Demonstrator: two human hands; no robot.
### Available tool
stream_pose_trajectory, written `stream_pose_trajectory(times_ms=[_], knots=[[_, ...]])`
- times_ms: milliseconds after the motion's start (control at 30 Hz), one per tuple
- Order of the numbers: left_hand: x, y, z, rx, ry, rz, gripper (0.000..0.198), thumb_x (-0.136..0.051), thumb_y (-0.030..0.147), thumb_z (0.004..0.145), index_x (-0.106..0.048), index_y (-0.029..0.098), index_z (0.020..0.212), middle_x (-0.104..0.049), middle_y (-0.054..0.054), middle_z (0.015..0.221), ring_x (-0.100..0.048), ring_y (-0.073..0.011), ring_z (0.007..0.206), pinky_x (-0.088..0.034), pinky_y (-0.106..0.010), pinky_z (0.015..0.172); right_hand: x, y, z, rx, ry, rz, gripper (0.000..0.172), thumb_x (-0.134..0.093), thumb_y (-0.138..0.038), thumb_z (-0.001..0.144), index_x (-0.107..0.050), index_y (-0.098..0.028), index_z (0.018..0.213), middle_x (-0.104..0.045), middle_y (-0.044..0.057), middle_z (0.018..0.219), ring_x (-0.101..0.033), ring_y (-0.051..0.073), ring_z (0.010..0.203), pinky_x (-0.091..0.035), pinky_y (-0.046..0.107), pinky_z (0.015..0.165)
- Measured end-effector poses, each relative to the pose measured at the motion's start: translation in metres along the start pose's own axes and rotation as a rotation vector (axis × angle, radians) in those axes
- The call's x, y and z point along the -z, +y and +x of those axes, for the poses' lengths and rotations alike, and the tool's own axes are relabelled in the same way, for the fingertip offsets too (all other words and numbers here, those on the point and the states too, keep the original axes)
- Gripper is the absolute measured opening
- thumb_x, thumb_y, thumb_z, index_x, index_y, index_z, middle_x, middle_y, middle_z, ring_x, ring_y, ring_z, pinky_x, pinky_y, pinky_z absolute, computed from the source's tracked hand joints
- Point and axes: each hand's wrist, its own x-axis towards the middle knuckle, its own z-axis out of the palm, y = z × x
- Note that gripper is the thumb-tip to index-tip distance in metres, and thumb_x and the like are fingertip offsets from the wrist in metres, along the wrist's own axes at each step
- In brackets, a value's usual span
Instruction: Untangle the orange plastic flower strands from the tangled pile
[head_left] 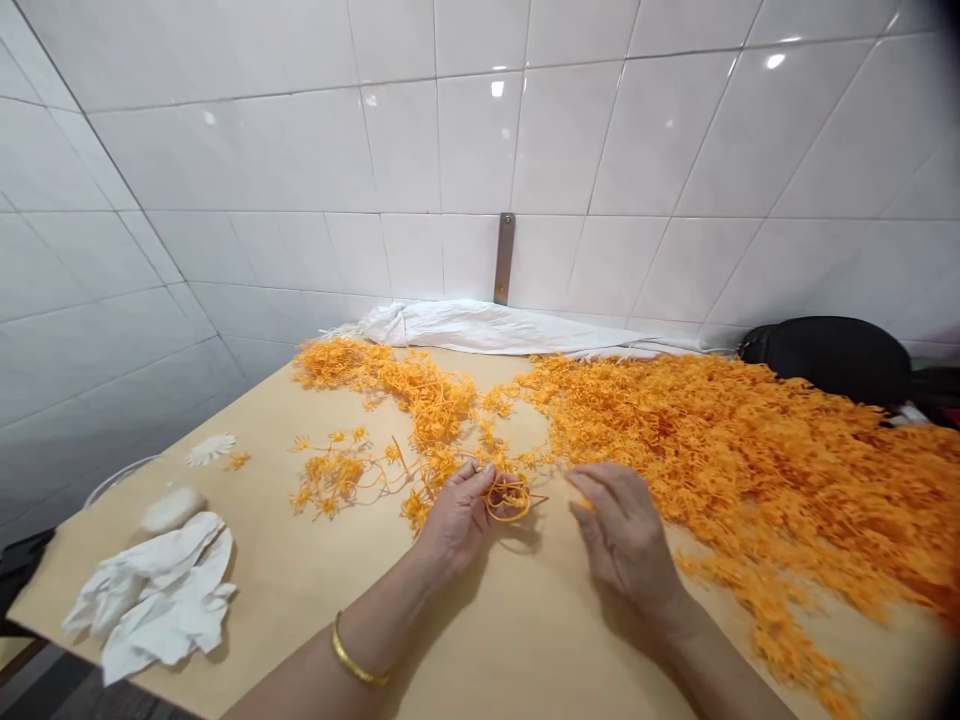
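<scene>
My left hand (459,515) is closed, its thumb and fingers pinching a looped orange cord (510,505) above the table. A thin brownish end sticks out of the loop to the right. Just across from it, my right hand (626,535) is curled and slightly blurred, with a small orange bit (587,504) between thumb and fingers; its kind is unclear. Beyond my left hand lie tangled orange strands with frilly, flower-like tips (435,400). A smaller orange cluster (334,475) lies to the left.
A large orange heap (750,440) covers the right of the wooden table (480,640). White cloth (480,328) lies along the tiled wall, near a black case (832,358). At left are crumpled white tissue (169,600), a rounded white object (172,510) and a white frilly piece (211,449).
</scene>
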Motion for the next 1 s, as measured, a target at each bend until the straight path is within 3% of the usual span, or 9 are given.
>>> stream_pose_trajectory(times_ms=[100, 233, 400, 533, 767, 867, 1000], knots=[[0.000, -0.002, 0.004, 0.004, -0.055, 0.018, 0.014, -0.062, 0.018, 0.068, -0.048, 0.015, 0.070, -0.063, -0.003, 0.069, -0.059, -0.0126, 0.064, -0.048, -0.027, 0.063, -0.006, -0.006, -0.002, 0.010, -0.131, 0.109, 0.028, -0.043, -0.020, 0.081, -0.048, -0.018, 0.109, -0.055, 0.010, 0.097, -0.046, 0.024, 0.094, -0.036, 0.042, 0.082], [-0.003, -0.007, 0.005, -0.006, -0.141, 0.075, 0.015, -0.064, 0.017, 0.066, -0.050, 0.014, 0.071, -0.061, -0.002, 0.066, -0.059, -0.0112, 0.061, -0.046, -0.025, 0.064, -0.013, -0.005, -0.008, -0.110, -0.218, 0.233, 0.022, -0.038, -0.020, 0.084, -0.051, -0.015, 0.101, -0.057, 0.010, 0.091, -0.048, 0.022, 0.087, -0.039, 0.040, 0.077], [-0.003, -0.008, 0.000, 0.039, -0.261, 0.203, 0.016, -0.063, 0.022, 0.067, -0.050, 0.013, 0.071, -0.062, -0.005, 0.070, -0.059, -0.0129, 0.059, -0.045, -0.026, 0.059, -0.014, -0.008, -0.011, -0.246, -0.252, 0.401, 0.033, -0.042, -0.025, 0.083, -0.042, -0.017, 0.115, -0.055, 0.010, 0.098, -0.049, 0.022, 0.091, -0.041, 0.037, 0.077], [-0.001, -0.006, -0.002, 0.054, -0.325, 0.340, 0.021, -0.069, 0.018, 0.060, -0.051, 0.013, 0.070, -0.062, -0.005, 0.072, -0.059, -0.0129, 0.062, -0.043, -0.025, 0.060, -0.012, -0.011, -0.007, -0.213, -0.288, 0.564, 0.021, -0.042, -0.021, 0.083, -0.052, -0.020, 0.101, -0.058, 0.007, 0.091, -0.052, 0.019, 0.084, -0.042, 0.032, 0.073], [0.000, -0.011, -0.003, 0.056, -0.288, 0.445, 0.017, -0.066, 0.010, 0.057, -0.052, 0.013, 0.066, -0.062, -0.003, 0.071, -0.056, -0.0113, 0.059, -0.040, -0.023, 0.056, -0.004, -0.012, -0.004, -0.262, -0.245, 0.666, 0.016, -0.046, -0.022, 0.081, -0.058, -0.021, 0.092, -0.060, 0.005, 0.088, -0.053, 0.018, 0.083, -0.041, 0.030, 0.073], [-0.001, -0.012, -0.004, 0.052, -0.276, 0.481, 0.015, -0.063, 0.006, 0.055, -0.053, 0.013, 0.064, -0.061, -0.003, 0.065, -0.054, -0.0104, 0.055, -0.038, -0.022, 0.052, 0.000, -0.012, -0.004, -0.396, -0.326, 0.819, 0.016, -0.046, -0.028, 0.082, -0.057, -0.019, 0.088, -0.059, 0.003, 0.081, -0.053, 0.014, 0.072, -0.041, 0.026, 0.064], [-0.002, -0.008, -0.002, 0.039, -0.269, 0.488, 0.014, -0.059, 0.004, 0.054, -0.052, 0.013, 0.063, -0.059, -0.002, 0.057, -0.051, -0.0090, 0.048, -0.035, -0.021, 0.047, -0.002, -0.009, -0.005, -0.526, -0.380, 0.950, 0.018, -0.046, -0.035, 0.082, -0.051, -0.017, 0.079, -0.048, -0.003, 0.063, -0.044, 0.009, 0.055, -0.035, 0.022, 0.051]])
